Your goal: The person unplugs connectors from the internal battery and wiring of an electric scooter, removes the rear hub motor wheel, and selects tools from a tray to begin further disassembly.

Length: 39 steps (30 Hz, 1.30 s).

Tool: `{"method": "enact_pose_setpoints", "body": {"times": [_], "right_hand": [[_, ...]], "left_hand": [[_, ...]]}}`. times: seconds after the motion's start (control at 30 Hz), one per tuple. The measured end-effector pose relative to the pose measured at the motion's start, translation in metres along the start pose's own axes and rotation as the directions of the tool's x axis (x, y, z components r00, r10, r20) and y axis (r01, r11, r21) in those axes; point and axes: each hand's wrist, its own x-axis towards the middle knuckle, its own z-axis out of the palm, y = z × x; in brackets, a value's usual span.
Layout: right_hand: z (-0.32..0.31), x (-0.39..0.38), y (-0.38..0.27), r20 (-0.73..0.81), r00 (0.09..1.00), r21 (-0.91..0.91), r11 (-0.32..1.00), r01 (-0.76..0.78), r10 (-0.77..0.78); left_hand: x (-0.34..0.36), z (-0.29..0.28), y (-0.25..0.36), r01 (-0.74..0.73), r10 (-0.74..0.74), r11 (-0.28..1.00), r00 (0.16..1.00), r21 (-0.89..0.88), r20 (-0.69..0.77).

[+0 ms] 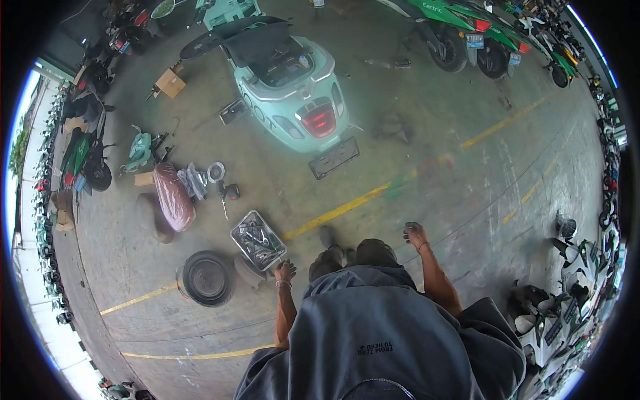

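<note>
Tool tray [269,231] beside left hand [285,271], grip unclear; right hand [415,234] well apart, empty, loosely curled

dim floor [453,213], harsh daylight at left, central haze, fisheye-bent edges

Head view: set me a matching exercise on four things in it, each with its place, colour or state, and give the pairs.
Things
1. tool tray
2. scooter
3. right hand
4. wrapped bundle

Places, colours, states
a. reddish-pink, lying on the floor
b. to the right of the person's knees
c. close beside the left hand
d. mint green, with its tail light glowing red

Pairs: 1-c; 2-d; 3-b; 4-a
</note>
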Motion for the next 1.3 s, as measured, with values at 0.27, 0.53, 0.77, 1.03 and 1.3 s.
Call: {"method": "enact_pose_setpoints", "body": {"times": [0.27,0.53,0.77,1.03,1.3], "right_hand": [[-0.038,0.009,0.068,0.054,0.985,0.142,0.975,-0.169,0.163],[-0.130,0.028,0.153,0.232,0.949,-0.595,0.803,-0.036,0.215],[-0.208,0.147,0.044,0.053,0.921,0.025,0.922,-0.387,0.385],[-0.169,0.227,-0.147,-0.009,0.999,0.023,0.999,-0.037,0.038],[-0.023,0.188,-0.159,0.229,0.971,-0.256,0.967,-0.001,0.061]], "left_hand": [[0.004,0.049,0.022,0.094,-0.098,0.986,0.995,0.136,0.023],[-0.034,0.157,0.067,0.003,0.001,0.986,1.000,0.167,-0.026],[-0.095,0.181,0.048,-0.096,0.105,0.992,0.987,0.085,-0.121],[-0.138,0.119,-0.084,0.246,-0.316,0.937,0.901,-0.249,-0.298],[-0.143,0.096,-0.122,0.222,-0.417,0.831,0.856,-0.510,-0.307]]}}
